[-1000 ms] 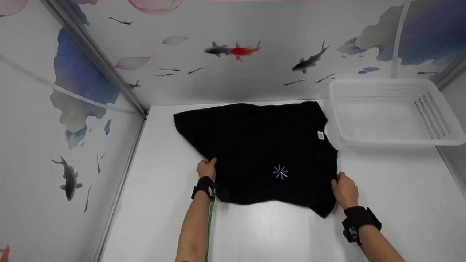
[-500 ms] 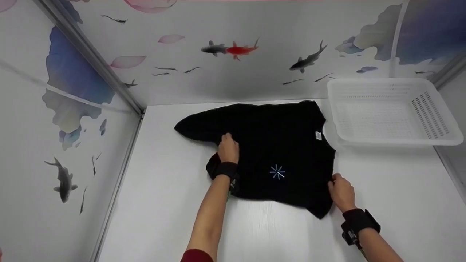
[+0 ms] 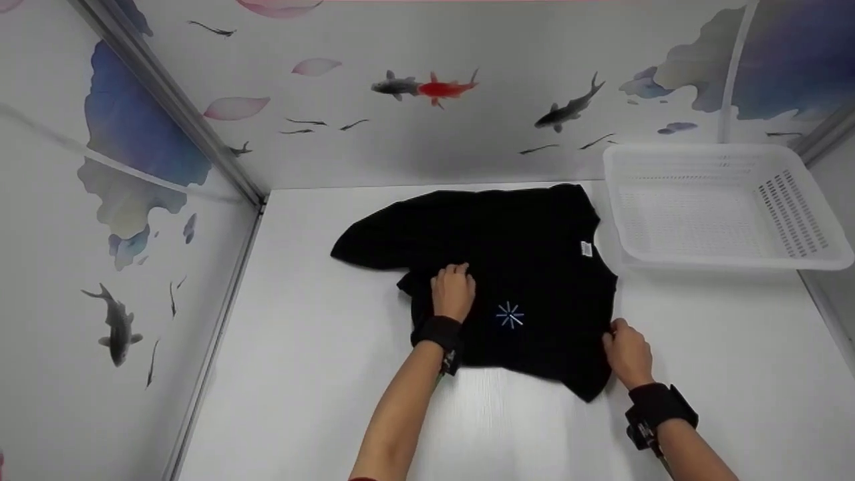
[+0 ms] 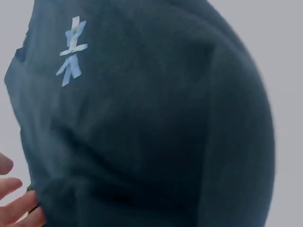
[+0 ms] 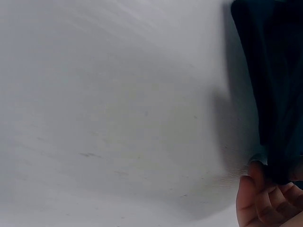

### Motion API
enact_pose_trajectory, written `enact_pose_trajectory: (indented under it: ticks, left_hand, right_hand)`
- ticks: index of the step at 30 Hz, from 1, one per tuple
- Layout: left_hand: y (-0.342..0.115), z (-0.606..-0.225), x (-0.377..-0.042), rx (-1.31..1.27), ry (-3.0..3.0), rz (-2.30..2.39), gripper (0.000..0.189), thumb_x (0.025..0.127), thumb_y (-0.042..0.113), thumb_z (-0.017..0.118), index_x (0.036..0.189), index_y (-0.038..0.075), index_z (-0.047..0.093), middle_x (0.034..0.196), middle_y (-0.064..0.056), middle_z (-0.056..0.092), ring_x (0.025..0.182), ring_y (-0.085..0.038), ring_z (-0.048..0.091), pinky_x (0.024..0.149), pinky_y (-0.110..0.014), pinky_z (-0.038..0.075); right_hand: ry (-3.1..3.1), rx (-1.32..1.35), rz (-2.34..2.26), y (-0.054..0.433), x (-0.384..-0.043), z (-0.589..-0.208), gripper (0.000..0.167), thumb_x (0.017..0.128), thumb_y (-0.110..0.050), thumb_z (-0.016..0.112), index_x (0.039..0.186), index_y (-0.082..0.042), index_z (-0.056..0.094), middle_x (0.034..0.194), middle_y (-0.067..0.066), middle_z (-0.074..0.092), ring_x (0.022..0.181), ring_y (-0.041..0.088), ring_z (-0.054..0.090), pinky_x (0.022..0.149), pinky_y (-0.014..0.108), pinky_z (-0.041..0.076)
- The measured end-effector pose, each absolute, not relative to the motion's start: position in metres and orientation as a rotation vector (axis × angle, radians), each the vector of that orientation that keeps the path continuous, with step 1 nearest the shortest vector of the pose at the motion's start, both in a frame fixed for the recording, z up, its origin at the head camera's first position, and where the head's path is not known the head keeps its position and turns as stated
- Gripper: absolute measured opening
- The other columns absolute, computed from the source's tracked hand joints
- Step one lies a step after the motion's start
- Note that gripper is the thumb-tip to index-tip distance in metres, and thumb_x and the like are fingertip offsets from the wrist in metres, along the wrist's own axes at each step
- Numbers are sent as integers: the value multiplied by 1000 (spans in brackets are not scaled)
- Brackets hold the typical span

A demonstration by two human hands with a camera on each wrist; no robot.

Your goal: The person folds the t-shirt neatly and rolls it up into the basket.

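Observation:
A black T-shirt lies spread on the white table, its neckline and white label facing right and a small starburst print near the middle. Its near left part is gathered and turned inward under my left hand, whose fingers hold the fabric. In the left wrist view, the fingers show at the lower left, right at the cloth's edge. At the shirt's near right edge my right hand grips the fabric. The right wrist view shows these fingers curled at the dark cloth.
A white slotted plastic basket stands at the back right, close to the shirt's collar. Wall panels printed with fish and petals rise behind and at the left. The white table shows around the shirt.
My left hand has moved right and inward from the shirt's left edge, bringing the near left part with it. The shirt's left end has shifted and narrowed. My right hand stays in place.

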State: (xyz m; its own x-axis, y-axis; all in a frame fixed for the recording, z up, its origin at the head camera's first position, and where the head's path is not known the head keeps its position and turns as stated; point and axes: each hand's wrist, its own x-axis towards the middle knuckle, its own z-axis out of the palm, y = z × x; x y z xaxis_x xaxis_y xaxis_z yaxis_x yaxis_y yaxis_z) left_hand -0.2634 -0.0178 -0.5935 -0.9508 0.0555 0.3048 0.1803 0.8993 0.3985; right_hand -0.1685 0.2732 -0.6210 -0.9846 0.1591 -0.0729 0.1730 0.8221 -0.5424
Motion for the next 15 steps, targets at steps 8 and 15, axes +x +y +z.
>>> enact_pose_trajectory:
  ticks: [8, 15]
  left_hand:
    - [-119, -634, -294, 336, -2690, -934, 30, 93, 32, 65, 85, 3, 70, 82, -11, 67, 75, -28, 62, 67, -39, 51]
    - [-149, -632, -294, 822, -2871, -1654, 41, 95, 29, 62, 105, -10, 69, 91, -21, 72, 71, -27, 69, 72, -36, 56]
  right_hand:
    - [2987, 261, -906, 272, -171, -619, 21, 93, -2, 55, 100, 17, 54, 89, 34, 61, 77, 47, 61, 65, 55, 49]
    - [2963, 288, -928, 265, -173, -618, 22, 95, -5, 54, 99, 17, 55, 90, 33, 62, 79, 48, 61, 66, 55, 49]
